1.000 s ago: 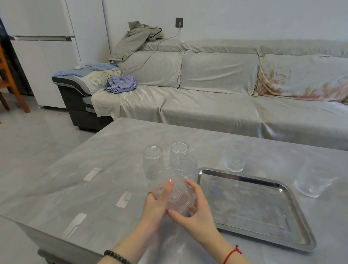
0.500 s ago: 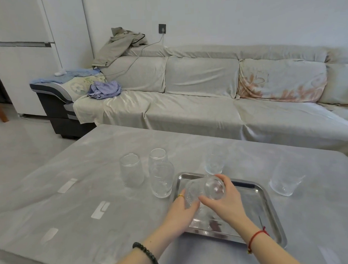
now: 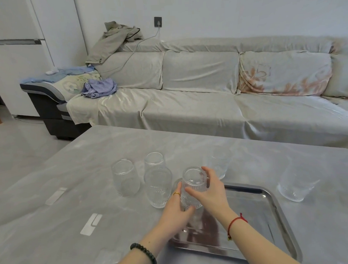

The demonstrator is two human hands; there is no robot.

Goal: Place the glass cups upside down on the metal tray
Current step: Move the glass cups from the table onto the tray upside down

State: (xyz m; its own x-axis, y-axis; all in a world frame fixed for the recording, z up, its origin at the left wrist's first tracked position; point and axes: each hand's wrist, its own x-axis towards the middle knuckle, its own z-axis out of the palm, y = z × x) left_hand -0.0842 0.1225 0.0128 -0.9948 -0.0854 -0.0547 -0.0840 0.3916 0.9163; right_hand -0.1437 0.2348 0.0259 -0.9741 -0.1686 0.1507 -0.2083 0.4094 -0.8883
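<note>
A ribbed glass cup (image 3: 192,182) stands upside down, base up, at the far left corner of the metal tray (image 3: 270,213). My left hand (image 3: 176,207) wraps its lower left side and my right hand (image 3: 209,191) clasps its right side. Three more ribbed cups stand upright on the table left of the tray: one (image 3: 125,178) farthest left, one (image 3: 154,162) behind, one (image 3: 159,186) right beside the held cup. A clear cup (image 3: 218,163) stands behind the tray. Another clear cup (image 3: 295,183) stands to the tray's right.
The grey marble-look table (image 3: 91,174) carries white tape strips (image 3: 91,223) on its left part. A covered sofa (image 3: 188,103) with clothes on it runs behind the table. The table's far edge lies close to the sofa.
The cup went from lying tilted in both hands over the table to base-up over the tray's far left corner. Both hands moved right with it; my view shifted right.
</note>
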